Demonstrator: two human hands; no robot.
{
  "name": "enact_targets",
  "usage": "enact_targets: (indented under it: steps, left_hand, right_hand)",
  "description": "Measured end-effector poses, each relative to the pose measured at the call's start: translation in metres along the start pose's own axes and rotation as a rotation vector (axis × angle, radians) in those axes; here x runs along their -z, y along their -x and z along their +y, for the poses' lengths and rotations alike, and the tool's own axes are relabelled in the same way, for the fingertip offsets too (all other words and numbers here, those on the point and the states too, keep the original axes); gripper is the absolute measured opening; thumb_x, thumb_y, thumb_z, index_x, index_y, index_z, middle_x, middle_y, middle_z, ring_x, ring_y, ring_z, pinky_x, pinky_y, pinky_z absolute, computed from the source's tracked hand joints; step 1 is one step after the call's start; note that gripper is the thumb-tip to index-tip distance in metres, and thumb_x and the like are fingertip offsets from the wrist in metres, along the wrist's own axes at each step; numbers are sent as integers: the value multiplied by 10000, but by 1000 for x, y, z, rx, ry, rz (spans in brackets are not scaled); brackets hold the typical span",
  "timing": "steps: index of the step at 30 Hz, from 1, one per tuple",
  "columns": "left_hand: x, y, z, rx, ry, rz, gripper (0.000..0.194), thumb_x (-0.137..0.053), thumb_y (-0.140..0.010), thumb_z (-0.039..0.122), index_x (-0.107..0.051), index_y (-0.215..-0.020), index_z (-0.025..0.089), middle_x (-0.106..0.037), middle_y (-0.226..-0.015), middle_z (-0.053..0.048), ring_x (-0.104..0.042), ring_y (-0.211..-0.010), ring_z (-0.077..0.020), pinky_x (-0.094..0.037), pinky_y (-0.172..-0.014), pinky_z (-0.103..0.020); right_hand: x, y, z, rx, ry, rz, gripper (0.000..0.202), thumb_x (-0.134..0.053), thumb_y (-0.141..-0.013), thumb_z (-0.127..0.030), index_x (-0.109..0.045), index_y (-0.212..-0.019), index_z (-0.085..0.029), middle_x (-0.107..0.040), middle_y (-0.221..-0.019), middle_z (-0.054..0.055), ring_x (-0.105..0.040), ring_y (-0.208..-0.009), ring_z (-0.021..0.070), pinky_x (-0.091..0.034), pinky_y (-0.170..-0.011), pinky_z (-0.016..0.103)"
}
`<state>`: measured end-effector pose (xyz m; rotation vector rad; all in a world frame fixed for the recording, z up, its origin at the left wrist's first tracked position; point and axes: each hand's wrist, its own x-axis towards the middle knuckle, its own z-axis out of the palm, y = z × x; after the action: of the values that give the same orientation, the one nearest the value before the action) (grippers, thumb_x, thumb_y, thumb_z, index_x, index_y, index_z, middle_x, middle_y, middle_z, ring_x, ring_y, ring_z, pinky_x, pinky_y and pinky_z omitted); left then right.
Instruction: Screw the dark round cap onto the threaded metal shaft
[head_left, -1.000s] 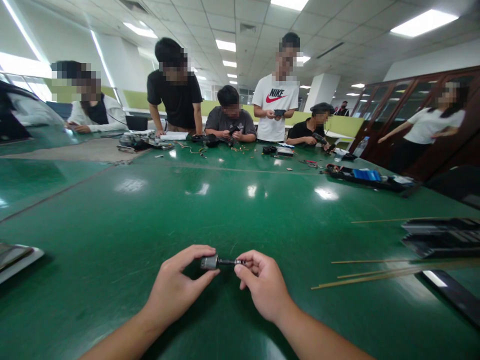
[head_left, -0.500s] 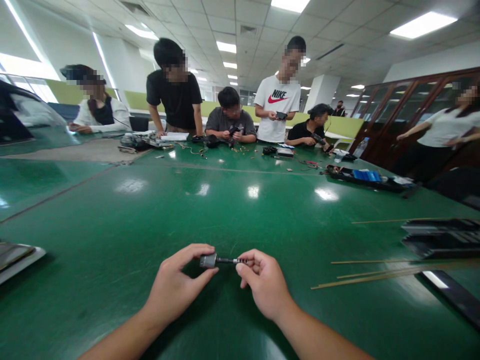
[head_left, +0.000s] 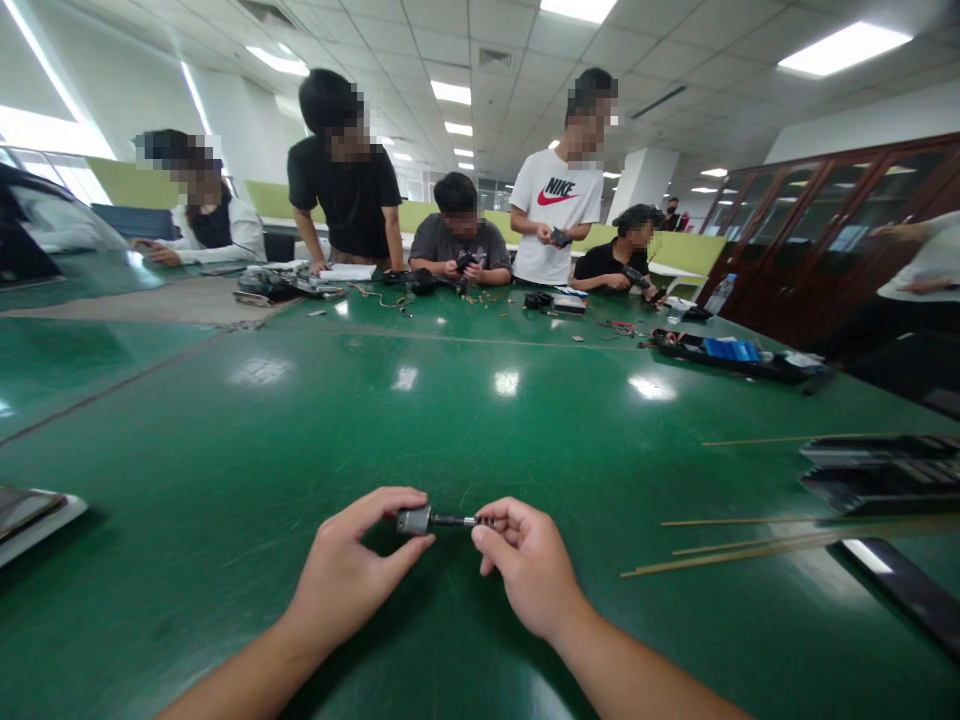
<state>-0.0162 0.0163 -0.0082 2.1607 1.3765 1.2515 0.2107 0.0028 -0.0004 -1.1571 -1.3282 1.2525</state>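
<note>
While parted by one grey cylinder [head_left: 415, 519], left fingers [head_left: 405, 496] on it, right fingers [head_left: 491, 546] closed on one shaft [head_left: 451, 520].

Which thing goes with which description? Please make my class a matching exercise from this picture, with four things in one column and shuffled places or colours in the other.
Column one
1. Grey cylinder
2. Sticks
3. Bottle
4. Cabinet

Column two
A. Clear, near the far edge of the table
B. Between the left hand's thumb and fingers
C. Reddish brown, beyond the table
D. Thin and yellowish, towards the right

Right pairs: 1-B, 2-D, 3-A, 4-C
</note>
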Motion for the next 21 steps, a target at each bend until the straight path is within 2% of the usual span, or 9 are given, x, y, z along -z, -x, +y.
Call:
enact_targets:
  steps: [10, 13, 15, 18, 21]
  left_hand:
    - [1, 0, -1, 14, -9, -13, 296, -759, -831, 328, -667, -1108, 280, -713, -1128, -17, -668, -1057, -220, -519, -957, -374]
    - [2, 0, -1, 32, -15, -8, 299, -758, -829, 340, -669, -1107, 278, -712, -1118, -18, -669, -1040, -222, -520, -944, -374]
    - [3, 0, -1, 59, -23, 2, 313, -764, -820, 367, -673, -1103, 271, -712, -1101, -28, -670, -1020, -233, -521, -930, -387]
    - [3, -3, 1, 153, -1, 20, 355, -788, -788, 435, -687, -1072, 248, -714, -1041, -44, -673, -957, -242, -528, -885, -392]
    - [4, -9, 4, 349, 236, 73, 445, -786, -787, 475, -678, -1132, 216, -728, -1021, -61, -694, -915, -224, -558, -830, -345]
  right_hand:
    - [0, 0, 2, 3, -18, 2, 136, -682, -848, -260, -672, -918, -145, -635, -722, 0, -595, -561, 125, -439, -553, 243]
    - [1, 1, 1, 24, -67, 34, 178, -679, -880, -323, -666, -912, -148, -635, -717, 4, -584, -548, 124, -438, -548, 247]
    - [2, 2, 0, 62, -143, 97, 266, -607, -945, -410, -649, -885, -154, -626, -699, 8, -566, -535, 122, -433, -538, 250]
    - [4, 3, -2, 114, -246, 162, 412, -475, -1009, -495, -598, -792, -167, -597, -649, 10, -528, -516, 123, -412, -502, 248]
    - [3, 4, -1, 102, -286, 137, 483, -434, -1020, -524, -538, -699, -178, -540, -576, -3, -474, -474, 116, -375, -458, 241]
